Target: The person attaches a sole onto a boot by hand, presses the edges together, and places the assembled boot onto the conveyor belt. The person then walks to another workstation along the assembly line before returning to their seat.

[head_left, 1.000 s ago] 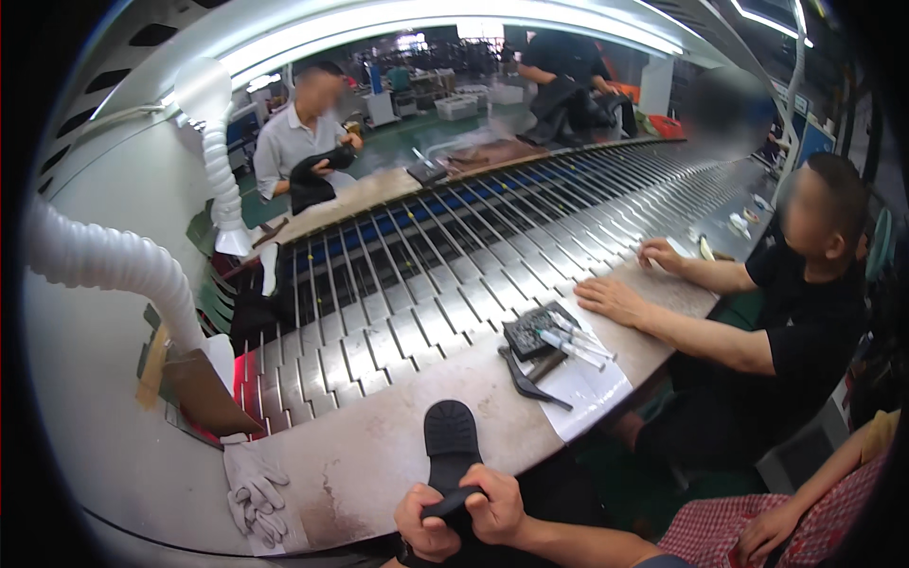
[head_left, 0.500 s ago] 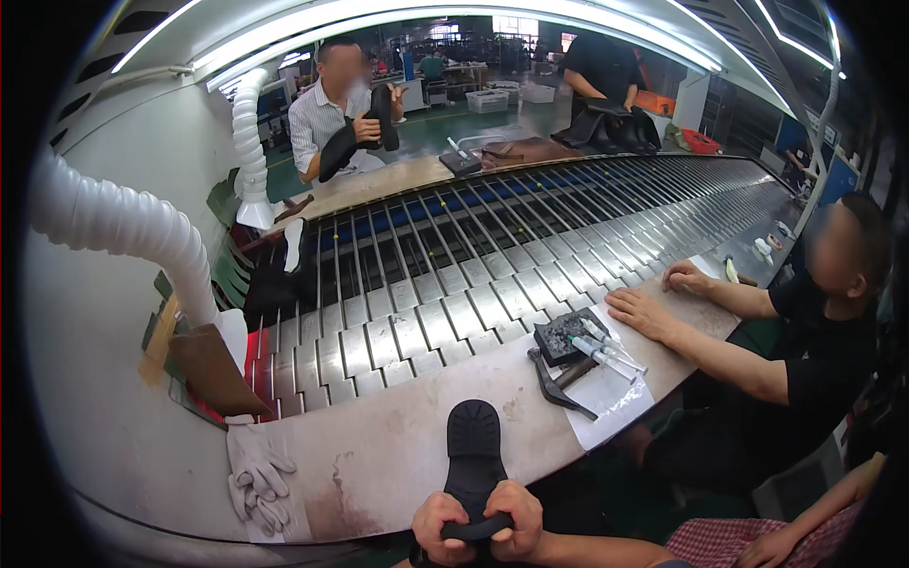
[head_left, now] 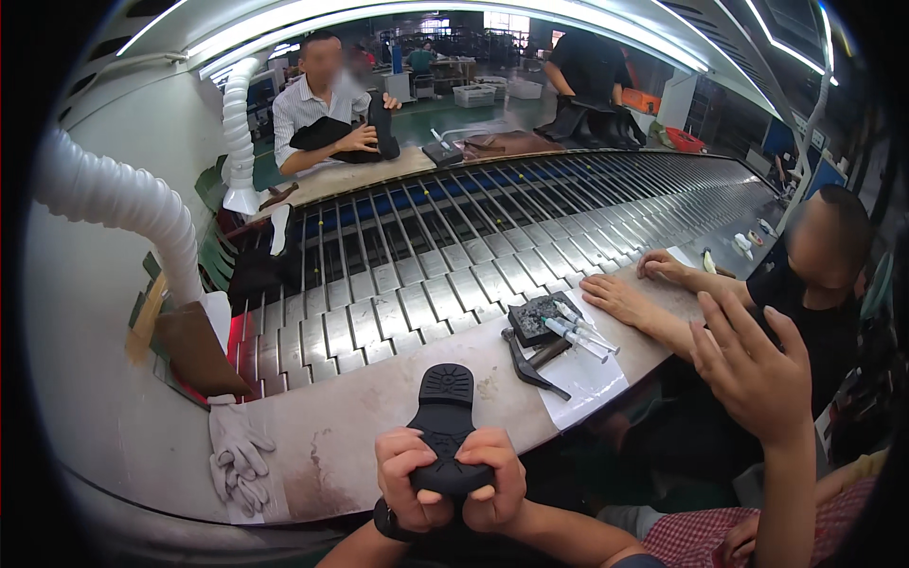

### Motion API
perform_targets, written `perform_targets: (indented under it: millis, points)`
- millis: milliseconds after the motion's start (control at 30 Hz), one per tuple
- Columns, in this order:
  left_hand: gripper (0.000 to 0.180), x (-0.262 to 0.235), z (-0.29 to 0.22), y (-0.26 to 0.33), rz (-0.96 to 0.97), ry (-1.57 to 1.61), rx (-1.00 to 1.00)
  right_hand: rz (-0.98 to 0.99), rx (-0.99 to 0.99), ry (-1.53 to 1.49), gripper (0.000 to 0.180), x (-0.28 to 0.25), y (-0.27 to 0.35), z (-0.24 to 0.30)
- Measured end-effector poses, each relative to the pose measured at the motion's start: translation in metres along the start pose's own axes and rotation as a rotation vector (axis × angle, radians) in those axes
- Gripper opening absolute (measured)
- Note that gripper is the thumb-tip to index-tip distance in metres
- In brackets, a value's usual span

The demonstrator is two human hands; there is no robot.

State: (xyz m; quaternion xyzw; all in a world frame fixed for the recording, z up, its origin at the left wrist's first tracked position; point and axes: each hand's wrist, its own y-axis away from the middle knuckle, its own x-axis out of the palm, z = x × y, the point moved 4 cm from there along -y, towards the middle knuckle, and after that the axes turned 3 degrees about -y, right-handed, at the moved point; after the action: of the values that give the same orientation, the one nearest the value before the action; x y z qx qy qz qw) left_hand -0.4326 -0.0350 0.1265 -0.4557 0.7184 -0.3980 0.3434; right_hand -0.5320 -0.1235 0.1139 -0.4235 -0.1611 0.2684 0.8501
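Both my hands grip a black treaded shoe sole, held over the near edge of the table with its heel end pointing away from me. My left hand wraps round its near left side, and my right hand round the near right side. The thumbs press in from below at the near end. Tread grooves face up toward me; whether an upper is attached underneath is hidden.
White gloves lie on the table's left end. To the right are a hammer, a dark block and several syringes. Beyond runs a metal slatted conveyor. A co-worker's hand is raised at right.
The sole has come up and tilted, its near end now flatter and its tread more visible. A co-worker's hand has risen into view at right. Across the conveyor, another person has lowered a black boot.
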Motion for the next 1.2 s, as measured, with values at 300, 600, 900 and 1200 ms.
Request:
perform_targets:
  millis: [300,600,900,1200]
  points:
    - [0.047,-0.006,0.011,0.028,0.160,0.084,-0.250,-0.009,0.206,0.007,0.053,-0.002,0.040,-0.014]
    - [0.045,-0.031,0.009,-0.075,-0.025,0.345,-0.430,0.340,0.282,0.330,0.060,-0.017,0.002,-0.025]
    - [0.040,0.009,0.213,-0.056,0.343,0.065,-0.853,0.273,0.785,0.040,0.040,0.000,-0.001,-0.088]
    - [0.060,-0.026,0.328,-0.090,0.417,-0.619,-0.730,0.254,0.572,0.313,0.028,-0.010,0.015,-0.098]
